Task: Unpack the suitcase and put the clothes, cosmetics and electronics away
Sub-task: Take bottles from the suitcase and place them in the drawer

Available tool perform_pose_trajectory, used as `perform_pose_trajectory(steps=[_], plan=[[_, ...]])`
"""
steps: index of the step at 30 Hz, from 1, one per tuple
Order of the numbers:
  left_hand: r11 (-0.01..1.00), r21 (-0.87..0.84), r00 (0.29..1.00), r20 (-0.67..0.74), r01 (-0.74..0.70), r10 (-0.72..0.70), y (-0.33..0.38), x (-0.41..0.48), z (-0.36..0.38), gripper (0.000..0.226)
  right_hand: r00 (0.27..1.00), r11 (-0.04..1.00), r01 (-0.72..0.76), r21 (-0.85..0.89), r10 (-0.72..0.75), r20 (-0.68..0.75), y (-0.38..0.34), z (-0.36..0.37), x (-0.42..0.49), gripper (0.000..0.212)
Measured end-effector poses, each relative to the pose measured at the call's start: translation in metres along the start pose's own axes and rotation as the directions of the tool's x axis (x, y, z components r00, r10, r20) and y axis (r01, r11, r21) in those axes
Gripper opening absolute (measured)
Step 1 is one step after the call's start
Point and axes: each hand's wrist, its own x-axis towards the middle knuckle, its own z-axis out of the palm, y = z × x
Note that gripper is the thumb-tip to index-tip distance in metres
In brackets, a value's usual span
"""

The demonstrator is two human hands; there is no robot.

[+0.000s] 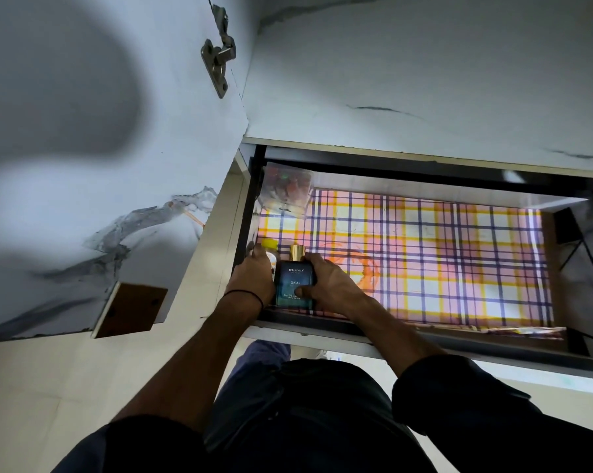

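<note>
A blue perfume bottle (294,284) with a gold cap stands in the near left corner of an open drawer (425,331) lined with checked paper. My right hand (329,285) grips the perfume bottle from its right side, thumb across the front label. My left hand (254,273) is curled round a small bottle with a yellow cap (270,245), just left of the perfume; most of that bottle is hidden behind the hand.
A clear plastic pouch (285,189) with colourful items lies at the drawer's far left corner. The open cabinet door (83,165) with its hinge (218,59) stands to the left. A marble-patterned panel (425,80) rises above the drawer.
</note>
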Motion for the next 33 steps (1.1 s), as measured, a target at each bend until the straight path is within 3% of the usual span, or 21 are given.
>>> perform_pose_trajectory(steps=[5, 9, 11, 12, 14, 15, 19, 22, 26, 33], plan=[[0.998, -0.042, 0.990, -0.134, -0.037, 0.031, 0.005, -0.010, -0.003, 0.068, 1.000, 0.993, 0.008, 0.121, -0.008, -0.003, -0.004, -0.003, -0.004, 0.072], [0.939, -0.331, 0.976, -0.214, -0.095, 0.024, 0.007, -0.015, -0.013, 0.048, 0.995, 0.973, -0.033, 0.230, 0.055, -0.087, -0.001, -0.011, -0.010, 0.045], [0.819, -0.566, 0.988, -0.153, -0.092, 0.005, 0.011, -0.012, -0.016, 0.025, 0.973, 0.947, -0.016, 0.322, 0.089, -0.212, -0.001, -0.019, -0.016, 0.030], [0.708, -0.703, 0.995, -0.095, -0.065, -0.002, 0.013, -0.010, -0.017, 0.013, 0.958, 0.926, -0.005, 0.377, 0.112, -0.263, -0.001, -0.024, -0.019, 0.027], [0.477, -0.879, 1.000, 0.012, 0.018, -0.016, 0.020, -0.006, -0.017, 0.015, 0.945, 0.875, 0.017, 0.484, 0.145, -0.295, -0.001, -0.031, -0.024, 0.027], [0.411, -0.910, 0.998, 0.049, 0.059, -0.034, 0.025, -0.004, -0.016, 0.014, 0.951, 0.841, 0.030, 0.541, 0.143, -0.275, -0.002, -0.034, -0.028, 0.029], [0.265, -0.954, 0.989, 0.145, 0.140, 0.000, 0.045, -0.001, -0.008, 0.020, 0.990, 0.678, 0.010, 0.735, 0.097, -0.103, -0.004, -0.039, -0.037, 0.037], [0.237, -0.957, 0.983, 0.180, 0.168, 0.033, 0.058, -0.001, -0.003, 0.026, 0.990, 0.644, -0.037, 0.764, 0.129, -0.061, 0.003, -0.040, -0.034, 0.031], [0.272, -0.947, 0.984, 0.177, 0.173, -0.009, 0.068, 0.004, 0.005, 0.029, 0.993, 0.551, -0.061, 0.832, 0.117, -0.004, 0.009, -0.036, -0.030, 0.023], [0.176, -0.974, 0.984, 0.119, 0.142, -0.136, 0.086, 0.017, 0.007, 0.026, 0.978, 0.205, -0.066, 0.976, 0.205, 0.023, 0.011, -0.038, -0.024, 0.021]])
